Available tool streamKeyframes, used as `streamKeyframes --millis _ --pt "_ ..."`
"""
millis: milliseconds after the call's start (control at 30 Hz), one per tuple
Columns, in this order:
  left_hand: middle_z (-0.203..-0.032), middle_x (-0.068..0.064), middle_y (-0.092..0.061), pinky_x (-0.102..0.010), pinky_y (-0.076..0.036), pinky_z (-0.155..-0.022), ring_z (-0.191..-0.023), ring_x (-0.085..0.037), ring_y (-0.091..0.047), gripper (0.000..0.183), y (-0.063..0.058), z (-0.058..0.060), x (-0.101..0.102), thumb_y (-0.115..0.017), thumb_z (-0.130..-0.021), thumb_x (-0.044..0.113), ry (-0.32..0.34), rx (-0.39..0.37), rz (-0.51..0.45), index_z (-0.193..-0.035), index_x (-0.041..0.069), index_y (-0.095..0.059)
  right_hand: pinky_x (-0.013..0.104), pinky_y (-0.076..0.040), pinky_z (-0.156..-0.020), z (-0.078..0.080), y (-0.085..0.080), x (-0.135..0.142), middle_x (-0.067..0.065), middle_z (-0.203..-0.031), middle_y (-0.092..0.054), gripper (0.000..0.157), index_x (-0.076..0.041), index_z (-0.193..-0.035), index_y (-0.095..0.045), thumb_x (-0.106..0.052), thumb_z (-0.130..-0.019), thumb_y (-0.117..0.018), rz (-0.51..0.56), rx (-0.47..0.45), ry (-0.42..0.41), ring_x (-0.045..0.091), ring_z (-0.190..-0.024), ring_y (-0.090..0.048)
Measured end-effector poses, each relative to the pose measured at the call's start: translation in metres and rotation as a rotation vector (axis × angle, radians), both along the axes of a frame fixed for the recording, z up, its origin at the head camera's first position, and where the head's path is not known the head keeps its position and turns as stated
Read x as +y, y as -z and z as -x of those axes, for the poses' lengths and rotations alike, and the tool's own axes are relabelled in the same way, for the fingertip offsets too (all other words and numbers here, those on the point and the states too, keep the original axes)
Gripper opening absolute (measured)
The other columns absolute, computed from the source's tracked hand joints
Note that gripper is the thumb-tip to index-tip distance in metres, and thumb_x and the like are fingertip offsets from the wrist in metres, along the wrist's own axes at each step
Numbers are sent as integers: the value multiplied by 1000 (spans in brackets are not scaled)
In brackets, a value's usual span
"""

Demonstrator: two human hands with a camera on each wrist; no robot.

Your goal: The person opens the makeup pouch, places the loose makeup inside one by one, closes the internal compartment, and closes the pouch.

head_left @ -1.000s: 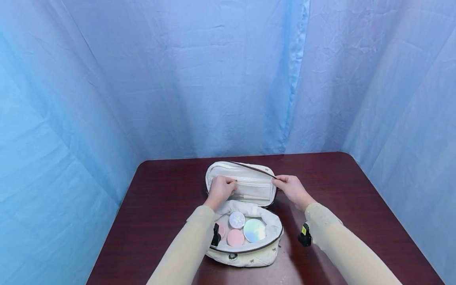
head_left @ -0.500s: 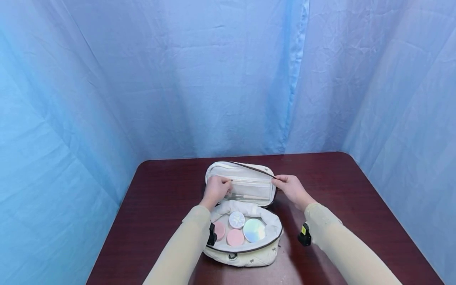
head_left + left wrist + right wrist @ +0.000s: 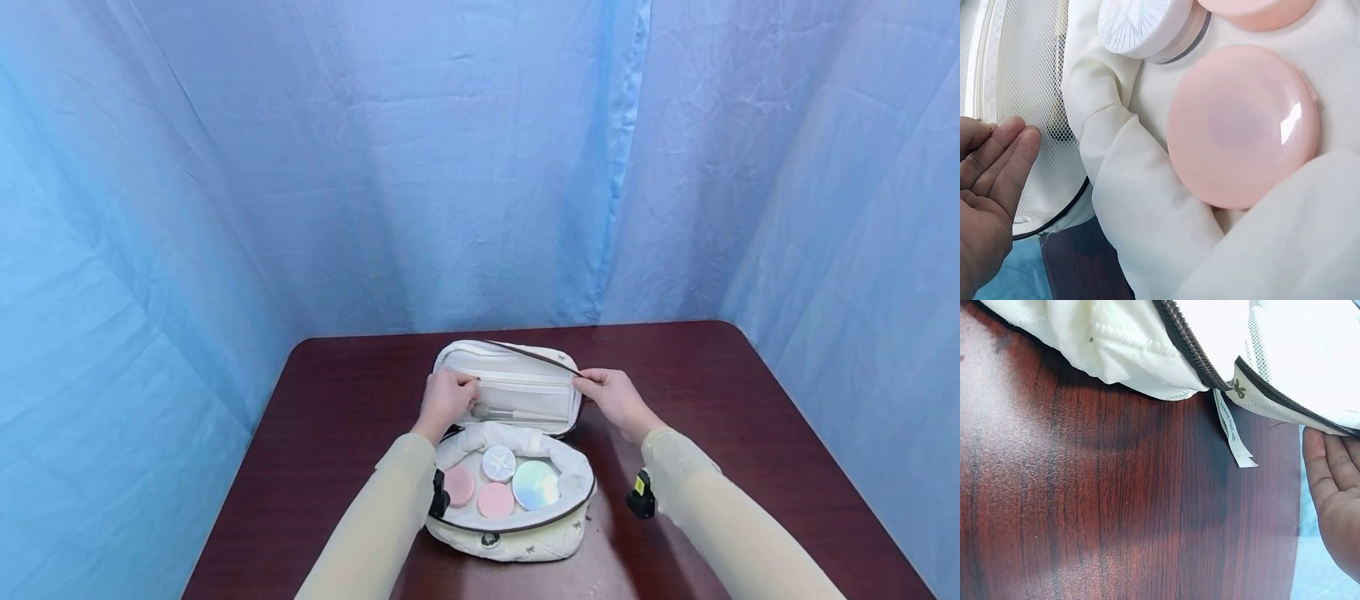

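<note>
A white cosmetic bag point(image 3: 540, 540) stands on the table with its lid point(image 3: 562, 358) folded back. My left hand point(image 3: 447, 400) pinches the small zipper pull on the lid's mesh pocket point(image 3: 536, 400), near its left end. Behind the mesh lies a makeup brush point(image 3: 513, 413). With thumb and fingers, my right hand point(image 3: 617, 400) grips the lid's right edge beside the dark zipper. In the bag sit a pink round case point(image 3: 1244, 125), another pink round case point(image 3: 496, 501), a white jar with a star-patterned top point(image 3: 498, 463) and a shiny iridescent disc-shaped case point(image 3: 536, 485).
The dark red wooden table point(image 3: 337, 433) extends on both sides of the bag. Blue curtains point(image 3: 480, 167) hang behind it and at both sides. A white fabric tag point(image 3: 1233, 431) sticks out from the bag's side over the table.
My left hand has slid left along the mesh pocket's zipper, uncovering more of the brush and the left pink case. The right hand keeps its hold on the lid's edge.
</note>
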State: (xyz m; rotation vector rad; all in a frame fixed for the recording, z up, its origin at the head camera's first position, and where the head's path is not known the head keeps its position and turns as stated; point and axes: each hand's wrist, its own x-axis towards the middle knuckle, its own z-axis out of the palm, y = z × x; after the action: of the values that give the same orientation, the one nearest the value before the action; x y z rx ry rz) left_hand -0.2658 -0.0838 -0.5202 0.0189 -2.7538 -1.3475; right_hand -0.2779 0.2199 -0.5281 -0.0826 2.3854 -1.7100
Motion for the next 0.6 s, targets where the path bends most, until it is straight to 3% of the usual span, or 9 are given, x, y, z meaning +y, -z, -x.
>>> streamKeyframes --millis 267,600 --pt "-47 6 -40 -27 -29 -53 -51 -14 -29 44 3 0 -8 -58 -90 4 15 40 20 -49 15 -46 56 -48 -102 0 0 0 15 -119 -71 40 3 -132 -64 -26 -104 -60 -1 10 -6 20 -104 -67" --pt "-49 4 -46 -27 -32 -53 -51 -13 -35 46 2 0 -14 -59 -90 4 -22 6 -17 -49 16 -43 56 -47 -103 0 2 2 15 -120 -71 41 3 -132 -64 -27 -104 -60 15 18 -19 20 -105 -68"
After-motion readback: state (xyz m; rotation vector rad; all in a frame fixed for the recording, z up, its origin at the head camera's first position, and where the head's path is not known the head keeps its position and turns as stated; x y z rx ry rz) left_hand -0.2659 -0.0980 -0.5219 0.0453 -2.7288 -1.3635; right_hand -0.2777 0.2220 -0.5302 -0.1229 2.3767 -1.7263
